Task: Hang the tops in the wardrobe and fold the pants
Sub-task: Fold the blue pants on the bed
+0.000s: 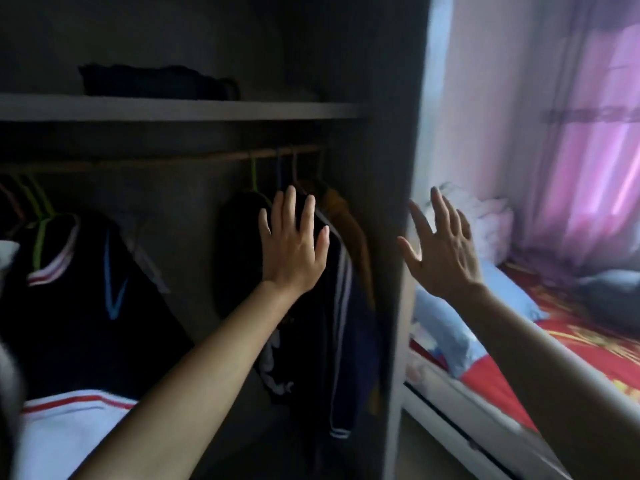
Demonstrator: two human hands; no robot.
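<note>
Left hand [294,247]: fingers spread, holding nothing; raised before the hanging tops [341,289]
Right hand [445,254]: also spread and empty; beside the wardrobe wall [377,133]
Rail [173,161]: several tops already hang; this part seems done
Shelf [173,109]: a dark folded garment [156,83], maybe pants; I cannot tell

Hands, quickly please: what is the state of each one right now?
Left hand: open, fingers spread, holding nothing, in front of the hanging tops.
Right hand: open, fingers spread, holding nothing.
</note>
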